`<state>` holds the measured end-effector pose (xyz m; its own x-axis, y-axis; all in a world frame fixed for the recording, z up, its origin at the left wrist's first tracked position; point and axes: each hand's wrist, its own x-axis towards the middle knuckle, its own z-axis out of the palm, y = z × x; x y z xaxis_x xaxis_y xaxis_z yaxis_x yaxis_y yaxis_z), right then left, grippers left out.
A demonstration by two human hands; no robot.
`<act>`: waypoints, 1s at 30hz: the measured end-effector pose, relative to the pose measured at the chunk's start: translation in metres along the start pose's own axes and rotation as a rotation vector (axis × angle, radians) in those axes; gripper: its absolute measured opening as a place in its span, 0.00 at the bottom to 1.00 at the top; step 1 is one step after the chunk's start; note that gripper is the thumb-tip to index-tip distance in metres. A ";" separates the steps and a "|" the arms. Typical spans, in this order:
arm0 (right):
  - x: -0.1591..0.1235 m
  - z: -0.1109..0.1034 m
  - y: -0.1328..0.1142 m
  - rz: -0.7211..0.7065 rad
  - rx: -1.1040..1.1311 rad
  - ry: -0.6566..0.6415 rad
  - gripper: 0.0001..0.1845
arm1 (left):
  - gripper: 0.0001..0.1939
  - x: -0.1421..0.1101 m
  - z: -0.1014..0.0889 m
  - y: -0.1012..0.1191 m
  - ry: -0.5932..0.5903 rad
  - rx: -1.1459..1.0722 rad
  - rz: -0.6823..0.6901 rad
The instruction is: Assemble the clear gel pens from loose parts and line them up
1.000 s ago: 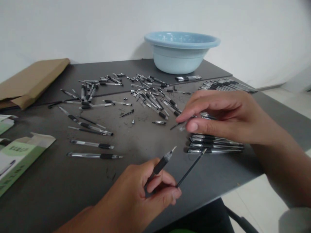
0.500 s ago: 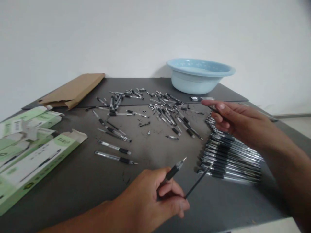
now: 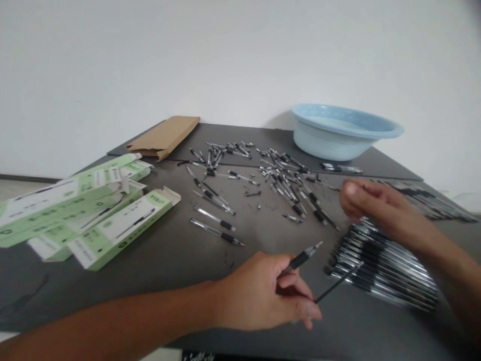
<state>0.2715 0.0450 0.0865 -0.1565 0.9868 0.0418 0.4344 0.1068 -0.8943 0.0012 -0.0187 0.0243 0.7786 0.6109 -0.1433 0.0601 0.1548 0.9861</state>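
My left hand [image 3: 270,291] is closed around a pen with a black grip [image 3: 302,258], its tip pointing up and to the right, and also pinches a thin black refill [image 3: 334,286]. My right hand [image 3: 372,205] hovers over a neat row of assembled pens [image 3: 383,260] with its fingers curled together; what they hold is not clear. Loose pens and pen parts [image 3: 278,180] lie scattered in the middle of the dark table [image 3: 169,260].
A light blue basin [image 3: 341,133] stands at the back right. Green and white pen boxes [image 3: 93,210] are piled at the left. A flat brown cardboard piece [image 3: 165,135] lies at the back. A further row of pens [image 3: 432,200] sits at the far right.
The view has swung left, showing more of the green boxes. My right hand drew back from the scattered parts to above the pen row. My left hand kept its pen and refill.
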 end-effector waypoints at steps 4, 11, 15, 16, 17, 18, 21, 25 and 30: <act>0.027 0.044 -0.022 -0.146 -0.196 -0.263 0.26 | 0.32 0.002 0.001 -0.003 -0.071 -0.133 -0.027; 0.074 0.096 -0.023 -0.306 -0.630 -0.335 0.09 | 0.27 0.003 0.002 -0.009 -0.163 -0.219 -0.007; 0.076 0.103 -0.014 -0.339 -0.740 -0.337 0.10 | 0.31 0.003 0.003 -0.014 -0.143 -0.272 -0.033; 0.075 0.104 -0.012 -0.339 -0.755 -0.332 0.10 | 0.33 0.003 0.004 -0.015 -0.130 -0.284 -0.040; 0.075 0.104 -0.010 -0.337 -0.766 -0.330 0.09 | 0.35 0.004 0.004 -0.015 -0.117 -0.292 -0.040; 0.075 0.104 -0.008 -0.333 -0.774 -0.330 0.08 | 0.36 0.004 0.005 -0.016 -0.116 -0.294 -0.036; 0.077 0.104 -0.004 -0.332 -0.766 -0.340 0.09 | 0.37 0.005 0.005 -0.016 -0.118 -0.293 -0.004; 0.079 0.104 -0.004 -0.334 -0.759 -0.341 0.08 | 0.33 0.003 0.004 -0.013 -0.121 -0.235 0.061; 0.077 0.104 -0.010 -0.321 -0.747 -0.349 0.04 | 0.31 0.001 0.002 -0.008 -0.119 -0.196 0.092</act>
<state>0.1628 0.1070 0.0528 -0.5792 0.8152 -0.0064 0.7699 0.5444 -0.3330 0.0029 -0.0214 0.0166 0.8441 0.5353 -0.0318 -0.1274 0.2578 0.9578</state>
